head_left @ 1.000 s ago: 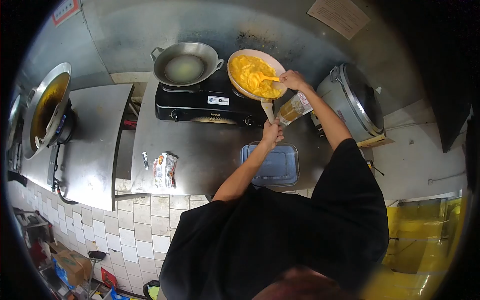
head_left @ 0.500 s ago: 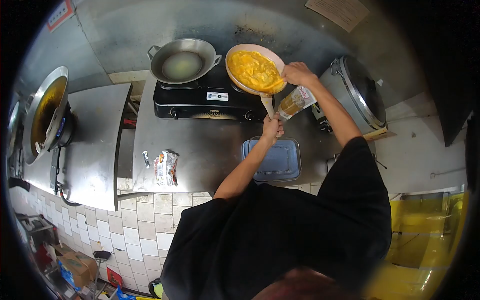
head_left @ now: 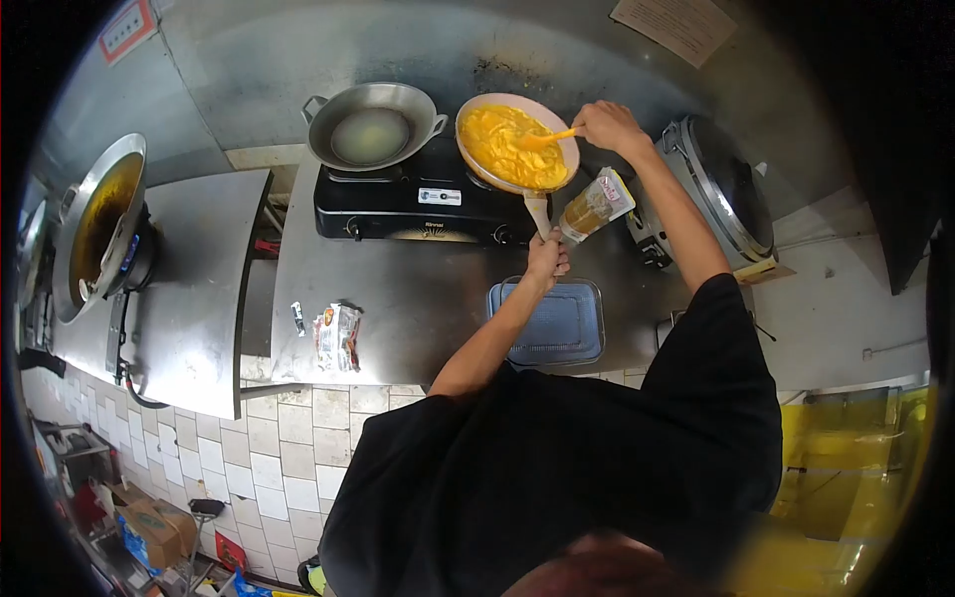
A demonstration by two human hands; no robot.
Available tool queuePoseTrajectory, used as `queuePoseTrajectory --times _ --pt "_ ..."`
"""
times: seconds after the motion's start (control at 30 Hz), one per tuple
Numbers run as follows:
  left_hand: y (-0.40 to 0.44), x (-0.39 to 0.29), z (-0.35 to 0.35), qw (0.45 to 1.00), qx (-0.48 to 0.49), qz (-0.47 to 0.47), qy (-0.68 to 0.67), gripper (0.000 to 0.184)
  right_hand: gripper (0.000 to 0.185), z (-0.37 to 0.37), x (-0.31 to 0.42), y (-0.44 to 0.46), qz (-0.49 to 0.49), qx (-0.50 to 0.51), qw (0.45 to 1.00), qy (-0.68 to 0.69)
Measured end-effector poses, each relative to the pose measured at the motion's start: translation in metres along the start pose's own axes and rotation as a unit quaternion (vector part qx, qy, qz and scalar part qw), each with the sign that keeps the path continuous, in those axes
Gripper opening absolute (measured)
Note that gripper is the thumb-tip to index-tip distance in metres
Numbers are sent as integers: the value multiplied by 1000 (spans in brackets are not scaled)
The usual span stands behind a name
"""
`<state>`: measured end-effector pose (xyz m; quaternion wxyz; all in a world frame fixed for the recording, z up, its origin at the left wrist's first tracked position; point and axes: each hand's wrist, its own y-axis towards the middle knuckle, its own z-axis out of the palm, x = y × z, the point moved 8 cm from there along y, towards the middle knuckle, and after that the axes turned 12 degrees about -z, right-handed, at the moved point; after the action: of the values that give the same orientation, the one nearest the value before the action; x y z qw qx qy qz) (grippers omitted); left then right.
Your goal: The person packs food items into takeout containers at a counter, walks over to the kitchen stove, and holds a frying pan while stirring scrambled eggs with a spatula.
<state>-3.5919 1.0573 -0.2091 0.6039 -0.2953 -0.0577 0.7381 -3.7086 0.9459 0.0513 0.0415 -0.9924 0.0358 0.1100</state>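
Note:
A light-coloured frying pan on the right side of the black two-burner stove holds yellow egg. My left hand is closed round the pan's pale handle. Above the pan's right rim, my right hand grips an orange spatula, its blade in the egg. A plastic pouch with brown contents lies right of the handle. Below my left hand is a blue tray in a clear container.
A two-handled wok sits on the left burner. Torn packaging lies front left on the steel table. Right of the stove stands a large lidded cooker. Another wok is over a flame at far left.
My right hand has moved up and right from the pan's lower right edge. The spatula blade, hidden half a second ago, shows again and the egg's surface has shifted. My left hand keeps its hold.

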Motion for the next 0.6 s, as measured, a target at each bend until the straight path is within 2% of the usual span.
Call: queuePoseTrajectory --times 0.07,0.17,0.27,0.37,0.6 --pt "6 2 -4 1000 4 2 1 13 21 7 21 0 -23 69 997 39" --pt "2 0 -4 1000 -18 1 10 15 21 39 56 3 -54 103 991 70" --pt "1 -2 -5 998 -49 13 36 16 19 96 73 20 -55 69 995 40" --pt "0 -2 -6 997 -59 23 45 17 20 109 92 26 -13 -10 999 32" --pt "3 -1 -8 996 -72 21 44 19 24 114 70 38 62 -69 996 14"
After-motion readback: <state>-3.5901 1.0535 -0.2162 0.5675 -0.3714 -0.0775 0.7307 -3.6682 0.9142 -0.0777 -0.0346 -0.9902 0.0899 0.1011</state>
